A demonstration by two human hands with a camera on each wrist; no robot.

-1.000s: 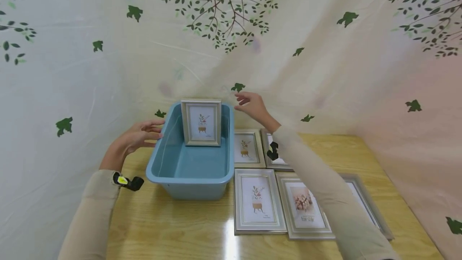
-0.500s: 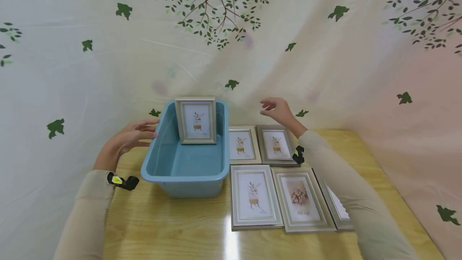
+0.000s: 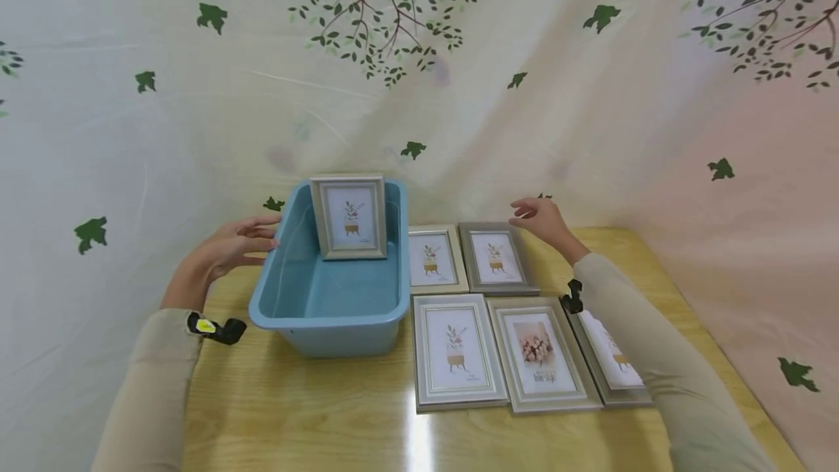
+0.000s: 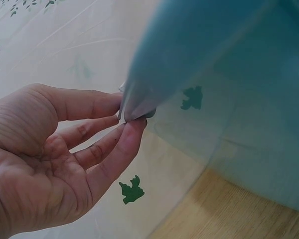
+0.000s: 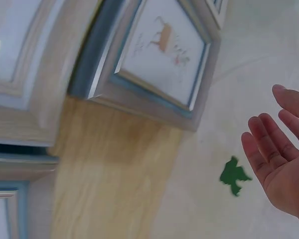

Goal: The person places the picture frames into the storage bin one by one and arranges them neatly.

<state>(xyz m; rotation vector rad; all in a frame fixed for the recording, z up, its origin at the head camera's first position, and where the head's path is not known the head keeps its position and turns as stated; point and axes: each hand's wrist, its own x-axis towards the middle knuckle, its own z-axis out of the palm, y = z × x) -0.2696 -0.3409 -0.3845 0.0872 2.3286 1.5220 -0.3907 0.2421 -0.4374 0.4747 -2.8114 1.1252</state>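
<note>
My left hand [image 3: 237, 245] is at the left rim of a blue plastic basin [image 3: 328, 323]. In the left wrist view, its thumb and fingertips pinch the edge of that basin [image 4: 189, 50]. Inside, a silvery picture frame [image 3: 350, 217] with a potted-plant print stands upright, tilted back against the far end. My right hand [image 3: 542, 221] hovers above the back right of the table, holding nothing, its fingers relaxed. Closest to it lies a dark grey picture frame [image 3: 496, 259]; the right wrist view has this grey frame [image 5: 162, 55] beside the loosely spread right hand [image 5: 284, 164].
Next to the basin lies a pale gold frame [image 3: 435, 261]. In front are a silver frame [image 3: 459, 352], a frame with a flower photo [image 3: 542, 355] and another frame [image 3: 612, 355], partly covered by the right sleeve. A printed curtain [image 3: 459, 115] hangs behind the wooden table [image 3: 314, 414].
My right hand has moved right, from beside the basin to past the grey frame, uncovering several frames. The left hand stays at the basin's rim. The head view has shifted slightly.
</note>
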